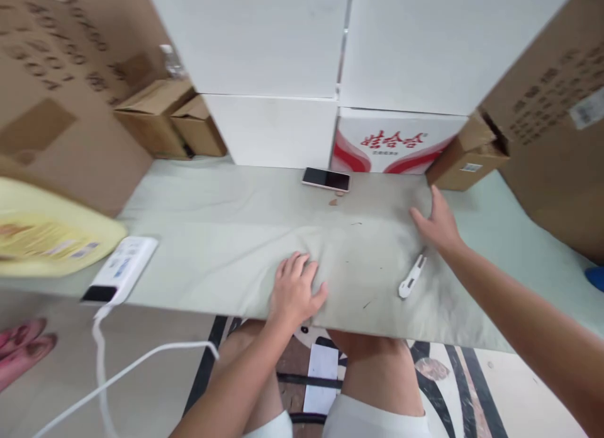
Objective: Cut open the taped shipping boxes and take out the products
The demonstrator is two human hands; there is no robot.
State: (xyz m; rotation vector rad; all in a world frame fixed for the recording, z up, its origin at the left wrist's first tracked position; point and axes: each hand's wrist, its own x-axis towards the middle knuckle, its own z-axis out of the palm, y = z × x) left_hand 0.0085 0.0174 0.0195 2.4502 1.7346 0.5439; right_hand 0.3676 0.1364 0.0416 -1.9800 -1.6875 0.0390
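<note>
My left hand (295,290) lies palm down on the pale green cloth (202,236), near its front edge, with its fingers spread and nothing in them. Further right, my right hand (438,224) is stretched forward, thumb apart from the fingers, and no object shows in it. Its fingertips are close to the small brown cardboard box (455,167); whether they touch it I cannot tell. Just below that hand rests a small white tool (412,277) with a narrow forked end. A phone (326,179) with a dark screen lies at the back middle.
White boxes (283,133) and a red-and-white carton (396,142) form the back wall. Large cardboard boxes (561,136) flank the cloth. On the left are a yellow bottle (51,230), a white power strip (125,265) with its cable, and small cartons (151,123). Brown scraps (333,202) lie by the phone.
</note>
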